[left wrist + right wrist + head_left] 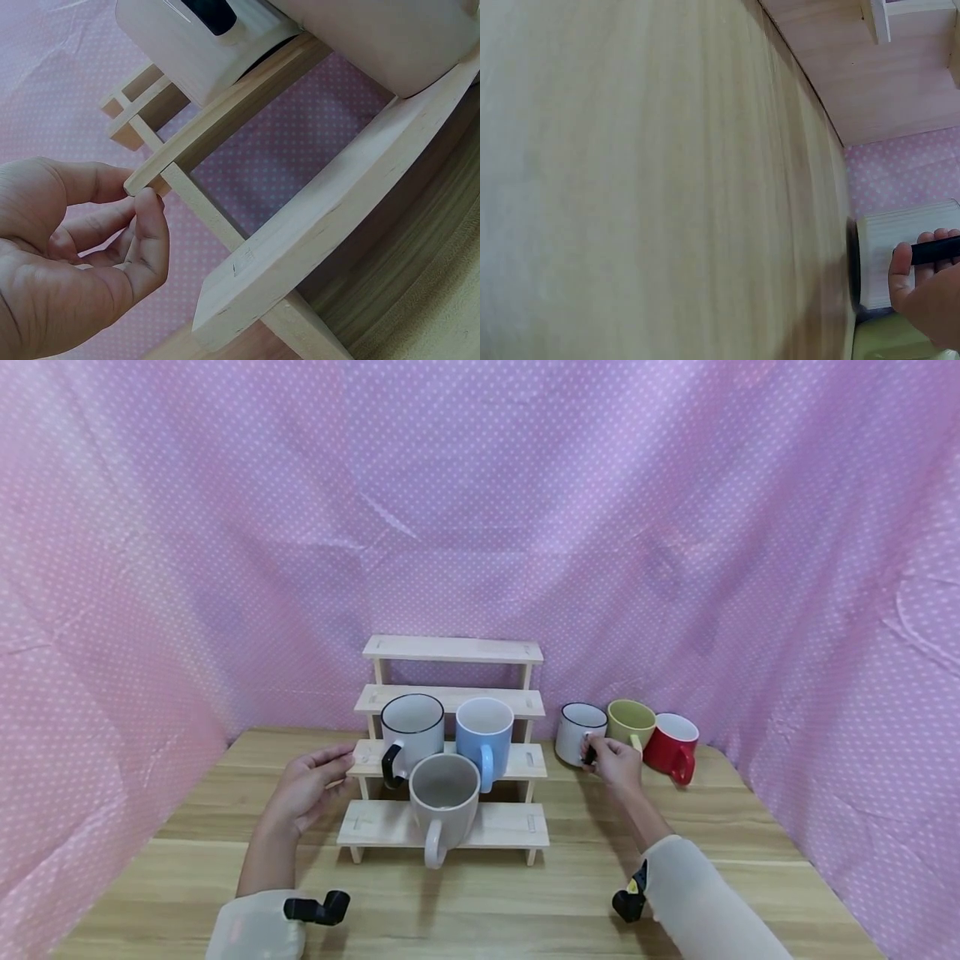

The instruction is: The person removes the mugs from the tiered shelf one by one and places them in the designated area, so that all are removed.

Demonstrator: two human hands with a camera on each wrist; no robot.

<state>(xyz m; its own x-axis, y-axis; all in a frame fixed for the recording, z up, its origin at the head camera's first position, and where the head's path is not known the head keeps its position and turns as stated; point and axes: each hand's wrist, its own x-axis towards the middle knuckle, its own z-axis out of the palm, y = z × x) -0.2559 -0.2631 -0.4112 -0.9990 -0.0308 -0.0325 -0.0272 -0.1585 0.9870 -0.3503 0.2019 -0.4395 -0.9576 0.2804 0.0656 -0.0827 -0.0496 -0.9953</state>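
Note:
A tiered wooden display stand (375,822) stands mid-table. My left hand (311,785) pinches the left end of its second board from the bottom, thumb and fingertips on the board in the left wrist view. On the right, my right hand (618,766) grips the black handle of a white mug (572,739) with a dark rim; the mug's ribbed side (877,255) shows in the right wrist view. A larger white mug (422,743) with black handle and a light blue mug (474,747) sit on the second board. Below them, a beige-grey mug (450,818) rests on the lowest board.
Right of the held mug are a green mug (630,718) and a red mug (663,747), close together on the wooden table (585,893). The stand's two upper boards rise behind the mugs. A pink dotted cloth (465,510) hangs behind and along both sides.

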